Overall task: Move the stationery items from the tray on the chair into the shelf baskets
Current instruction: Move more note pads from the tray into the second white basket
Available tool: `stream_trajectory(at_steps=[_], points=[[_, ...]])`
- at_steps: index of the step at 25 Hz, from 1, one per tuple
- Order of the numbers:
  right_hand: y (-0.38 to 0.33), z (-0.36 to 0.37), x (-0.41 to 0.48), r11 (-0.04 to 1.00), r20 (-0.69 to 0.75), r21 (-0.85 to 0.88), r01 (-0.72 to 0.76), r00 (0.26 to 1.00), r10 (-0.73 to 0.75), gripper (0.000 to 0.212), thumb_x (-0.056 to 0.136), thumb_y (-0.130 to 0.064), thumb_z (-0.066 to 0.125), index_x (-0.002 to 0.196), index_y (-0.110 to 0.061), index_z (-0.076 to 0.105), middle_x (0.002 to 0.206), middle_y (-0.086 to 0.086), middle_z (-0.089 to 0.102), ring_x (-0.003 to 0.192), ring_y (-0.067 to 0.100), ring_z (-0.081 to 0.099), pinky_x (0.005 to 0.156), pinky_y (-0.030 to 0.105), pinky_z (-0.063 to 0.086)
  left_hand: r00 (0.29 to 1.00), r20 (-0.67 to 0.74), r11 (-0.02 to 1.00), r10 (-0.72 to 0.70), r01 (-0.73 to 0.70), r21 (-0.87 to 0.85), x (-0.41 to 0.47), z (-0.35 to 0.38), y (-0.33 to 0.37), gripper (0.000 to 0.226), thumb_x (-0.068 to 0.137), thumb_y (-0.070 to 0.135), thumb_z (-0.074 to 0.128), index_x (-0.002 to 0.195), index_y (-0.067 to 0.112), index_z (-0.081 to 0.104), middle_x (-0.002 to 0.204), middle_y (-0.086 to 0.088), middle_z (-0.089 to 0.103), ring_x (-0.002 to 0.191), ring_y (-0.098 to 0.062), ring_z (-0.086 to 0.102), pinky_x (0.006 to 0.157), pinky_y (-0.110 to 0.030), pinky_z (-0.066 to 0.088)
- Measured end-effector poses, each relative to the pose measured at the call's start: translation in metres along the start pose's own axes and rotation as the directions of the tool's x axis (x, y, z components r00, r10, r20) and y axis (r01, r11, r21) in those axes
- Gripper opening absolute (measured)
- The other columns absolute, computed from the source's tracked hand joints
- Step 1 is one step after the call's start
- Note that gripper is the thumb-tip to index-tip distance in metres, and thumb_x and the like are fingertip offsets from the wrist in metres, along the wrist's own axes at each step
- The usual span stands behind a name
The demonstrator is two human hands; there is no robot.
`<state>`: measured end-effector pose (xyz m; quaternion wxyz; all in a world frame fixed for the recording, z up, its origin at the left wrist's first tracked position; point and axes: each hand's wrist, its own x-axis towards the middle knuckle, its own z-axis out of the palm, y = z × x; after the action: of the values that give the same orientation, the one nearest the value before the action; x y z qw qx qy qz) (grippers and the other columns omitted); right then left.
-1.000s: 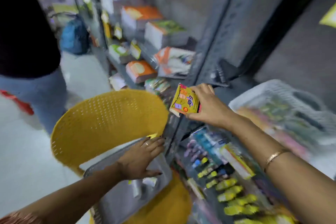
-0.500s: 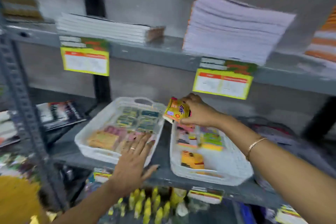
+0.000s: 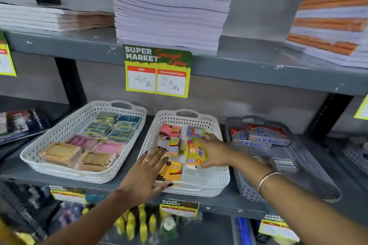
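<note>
My right hand (image 3: 216,151) holds a small yellow stationery pack (image 3: 195,154) low inside the middle white basket (image 3: 223,181) on the grey shelf, among pink, orange and multicoloured packs. My left hand (image 3: 146,175) is open, fingers spread, resting on the front left rim of that same basket. The tray and the chair are out of view except a yellow sliver at the bottom left corner.
A left white basket (image 3: 49,141) holds boxed packs in pink, tan and blue. A grey basket (image 3: 310,167) to the right holds long silver packets. Stacks of notebooks (image 3: 169,6) fill the shelf above, with a price tag (image 3: 157,71) hanging down. Yellow bottles (image 3: 137,223) stand on the shelf below.
I turned from the chair and tray to the shelf. My right hand carried the yellow pack down into the middle basket. My left hand left the tray and moved to that basket's rim.
</note>
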<state>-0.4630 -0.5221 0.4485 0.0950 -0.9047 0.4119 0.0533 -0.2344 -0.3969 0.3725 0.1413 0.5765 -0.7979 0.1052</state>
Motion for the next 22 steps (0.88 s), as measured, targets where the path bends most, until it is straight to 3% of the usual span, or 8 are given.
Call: stream_trajectory(at_steps=[2,6,9,11,14,16,22], points=[[0.0,0.017,0.001,0.996,0.093,-0.08,0.046,0.995,-0.039,0.089,0.07,-0.034,0.073,0.14,-0.012,0.023,0.145,0.013,0.025,0.137,0.028,0.021,0.104,0.039,0.037,0.999,0.033,1.0,0.013,-0.013,-0.006,0.001,0.001,-0.001,0.074,0.093,0.066,0.015,0.126,0.013,0.056,0.137,-0.009,0.05,0.125,-0.026,0.045,0.102,-0.041,0.036],[-0.001,0.033,0.001,0.962,0.2,-0.239,0.133,0.976,-0.086,0.085,0.069,-0.021,0.076,0.138,-0.012,0.027,0.136,0.013,0.033,0.127,0.029,0.033,0.089,0.039,0.044,0.998,0.065,1.0,-0.007,0.007,-0.009,0.001,0.0,-0.001,0.075,0.094,0.066,0.014,0.124,0.013,0.059,0.134,-0.007,0.053,0.123,-0.025,0.048,0.095,-0.047,0.041],[-0.002,0.036,0.001,0.954,0.214,-0.26,0.15,0.972,-0.094,0.089,0.07,-0.009,0.074,0.141,-0.02,0.022,0.149,0.014,0.02,0.138,0.031,0.021,0.1,0.045,0.039,0.998,0.065,1.0,-0.015,0.016,-0.006,0.0,0.0,0.0,0.076,0.094,0.066,0.014,0.122,0.013,0.061,0.132,-0.007,0.055,0.121,-0.025,0.05,0.094,-0.048,0.043],[-0.006,0.035,0.001,0.98,0.209,-0.189,0.062,0.978,-0.022,0.094,0.072,-0.006,0.072,0.144,-0.02,0.014,0.155,0.015,0.009,0.142,0.032,0.012,0.109,0.046,0.031,0.998,0.057,1.0,-0.016,0.017,-0.014,0.0,-0.001,0.0,0.076,0.094,0.065,0.013,0.12,0.013,0.062,0.131,-0.007,0.056,0.121,-0.026,0.05,0.093,-0.049,0.043],[-0.013,0.033,0.001,0.988,0.179,-0.047,-0.148,0.972,0.154,0.085,0.078,-0.03,0.069,0.142,-0.007,0.018,0.146,0.019,0.028,0.133,0.034,0.031,0.105,0.043,0.038,0.998,0.057,1.0,-0.012,0.013,-0.008,0.0,-0.002,0.002,0.076,0.094,0.065,0.012,0.118,0.013,0.063,0.129,-0.007,0.057,0.12,-0.026,0.051,0.093,-0.049,0.042],[-0.016,0.035,0.0,0.969,0.201,-0.095,-0.228,0.949,0.243,0.082,0.076,-0.049,0.066,0.133,-0.002,0.031,0.137,0.019,0.039,0.124,0.034,0.04,0.1,0.042,0.041,0.994,0.103,1.0,-0.02,0.021,-0.01,0.001,-0.006,0.003,0.078,0.094,0.065,0.011,0.116,0.013,0.064,0.128,-0.007,0.058,0.119,-0.026,0.052,0.094,-0.049,0.042],[-0.019,0.046,0.002,0.958,0.197,-0.17,-0.233,0.944,0.265,0.063,0.076,-0.047,0.064,0.12,-0.007,0.045,0.126,0.016,0.045,0.113,0.031,0.047,0.09,0.041,0.043,0.992,0.126,0.998,-0.029,0.036,-0.053,0.001,-0.008,0.005,0.102,0.078,0.076,-0.013,0.137,0.015,0.044,0.149,-0.003,0.031,0.139,-0.021,0.021,0.111,-0.04,0.01]])
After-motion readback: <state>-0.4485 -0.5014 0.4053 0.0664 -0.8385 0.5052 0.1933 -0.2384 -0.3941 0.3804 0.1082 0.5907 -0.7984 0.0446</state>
